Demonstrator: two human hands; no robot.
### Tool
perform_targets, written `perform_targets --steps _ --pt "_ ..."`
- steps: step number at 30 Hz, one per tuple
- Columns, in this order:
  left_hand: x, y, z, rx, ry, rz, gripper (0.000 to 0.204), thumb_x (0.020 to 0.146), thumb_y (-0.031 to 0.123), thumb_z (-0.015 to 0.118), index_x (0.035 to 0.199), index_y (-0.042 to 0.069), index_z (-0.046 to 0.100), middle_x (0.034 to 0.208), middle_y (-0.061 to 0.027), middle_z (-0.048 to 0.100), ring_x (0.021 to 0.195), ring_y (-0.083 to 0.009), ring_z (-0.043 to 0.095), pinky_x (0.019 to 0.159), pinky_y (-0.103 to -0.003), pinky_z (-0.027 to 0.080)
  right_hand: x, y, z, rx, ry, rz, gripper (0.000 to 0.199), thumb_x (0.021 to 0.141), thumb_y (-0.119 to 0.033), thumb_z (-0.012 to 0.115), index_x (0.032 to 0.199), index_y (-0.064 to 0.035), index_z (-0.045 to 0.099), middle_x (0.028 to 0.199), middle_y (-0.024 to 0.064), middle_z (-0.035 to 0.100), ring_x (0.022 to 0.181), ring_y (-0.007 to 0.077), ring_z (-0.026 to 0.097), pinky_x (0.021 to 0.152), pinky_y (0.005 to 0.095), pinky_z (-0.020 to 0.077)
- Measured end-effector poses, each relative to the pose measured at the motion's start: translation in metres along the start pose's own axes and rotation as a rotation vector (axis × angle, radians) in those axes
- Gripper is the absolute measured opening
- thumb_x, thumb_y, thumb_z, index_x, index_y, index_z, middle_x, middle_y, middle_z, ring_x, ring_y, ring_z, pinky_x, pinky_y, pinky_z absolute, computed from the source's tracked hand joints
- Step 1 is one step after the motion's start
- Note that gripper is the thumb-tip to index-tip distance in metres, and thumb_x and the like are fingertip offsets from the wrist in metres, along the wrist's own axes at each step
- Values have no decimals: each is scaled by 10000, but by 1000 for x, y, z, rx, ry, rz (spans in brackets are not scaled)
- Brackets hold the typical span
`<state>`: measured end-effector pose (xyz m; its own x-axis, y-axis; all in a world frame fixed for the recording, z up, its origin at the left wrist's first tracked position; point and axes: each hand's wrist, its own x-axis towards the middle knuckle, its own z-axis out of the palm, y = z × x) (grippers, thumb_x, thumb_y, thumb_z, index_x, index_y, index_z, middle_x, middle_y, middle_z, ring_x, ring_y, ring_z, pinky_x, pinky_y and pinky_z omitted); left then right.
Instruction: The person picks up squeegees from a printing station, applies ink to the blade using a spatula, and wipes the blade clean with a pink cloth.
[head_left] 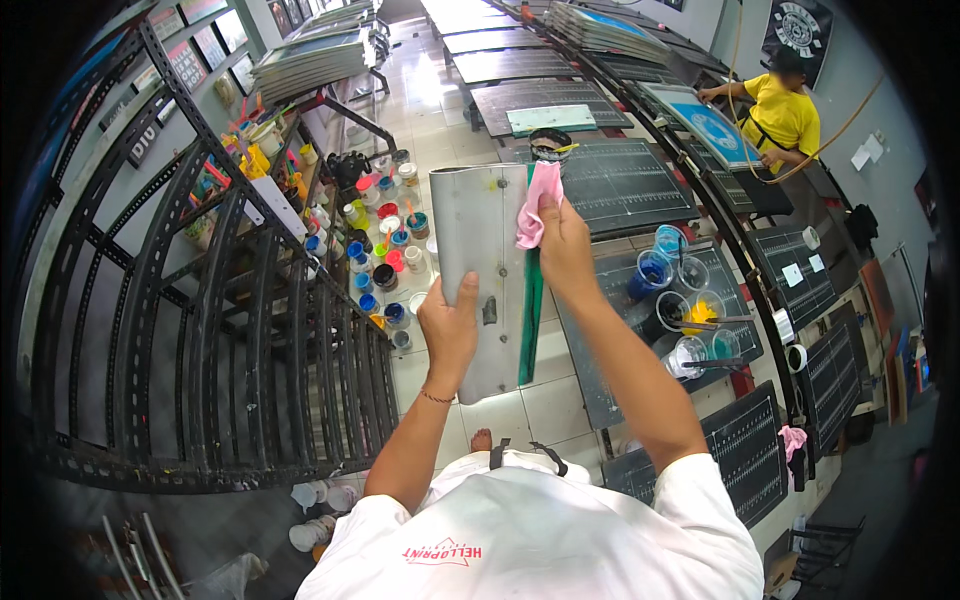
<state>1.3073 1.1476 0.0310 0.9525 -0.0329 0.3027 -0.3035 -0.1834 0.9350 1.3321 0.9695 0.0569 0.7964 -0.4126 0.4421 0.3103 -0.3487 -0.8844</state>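
Squeegee: a long screen-printing squeegee (pixel 482 280) with a grey metal handle and a green rubber blade along its right edge, held upright in front of the person above the tiled floor (pixel 545 405)
Left hand: the left hand (pixel 450 325) grips the lower part of the grey handle, thumb laid across its face and fingers wrapped behind it
Right hand: the right hand (pixel 563 250) is closed on a pink cloth (pixel 537 205) and presses it against the upper part of the green blade edge
Pink cloth: bunched between the right hand's fingers and the squeegee, touching the blade near its top end
Work table, right: dark printing boards (pixel 620 185) with pale grid lines run in a row just right of the squeegee; clear cups of blue and yellow ink (pixel 680 290) stand on the nearest board, close to the right forearm
Ink tub: a round black tub (pixel 549 145) with a stick in it sits on a board beyond the top of the squeegee
Shelving, left: a black metal rack (pixel 200 300) curves along the left; small jars and bottles of coloured ink (pixel 385 255) crowd the floor beside it, just left of the squeegee
Second person: a person in a yellow shirt (pixel 782 112) works at a blue-framed screen (pixel 712 125) at the far right, well apart from the squeegee
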Motion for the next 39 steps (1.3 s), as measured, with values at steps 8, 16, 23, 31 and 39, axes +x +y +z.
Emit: perform_targets --steps 8,16,23,31,39 --pt "-3 -23 -2 -44 42 -28 494 941 432 594 1032 -51 639 819 -132 670 758 -180 589 734 -343 475 24 -24 -46 387 34 141 416 1040 -393 382 1093 -24 567 801 57 621 736 136 599 601 298 494" --pt "-6 -4 12 -44 92 62 493 939 421 601 1044 -59 635 860 -139 684 787 -174 604 761 -327 479 -3 -6 -2 -93 13 48 536 1016 -422 390 956 76 580 760 215 642 753 387 648 683 448 472" --pt "0 3 4 -113 -44 -2 461 937 383 606 1035 -66 639 825 -141 675 747 -162 594 746 -326 480 2 -13 -6 138 -133 115 477 1023 -394 398 928 32 592 679 99 614 608 180 606 566 333 475" --pt "34 -5 5 -132 52 -63 491 947 437 579 979 -48 651 763 -58 633 706 -105 530 669 -297 453 -17 -12 -3 -74 -232 134 473 1001 -405 422 948 32 596 763 153 655 743 260 643 701 380 475" --pt "82 -25 7 -394 63 -270 555 929 482 594 986 -68 639 855 -52 630 763 -106 543 700 -293 459 -58 9 -6 -221 -321 231 480 1004 -417 412 940 25 590 742 135 616 702 246 574 694 366 451"
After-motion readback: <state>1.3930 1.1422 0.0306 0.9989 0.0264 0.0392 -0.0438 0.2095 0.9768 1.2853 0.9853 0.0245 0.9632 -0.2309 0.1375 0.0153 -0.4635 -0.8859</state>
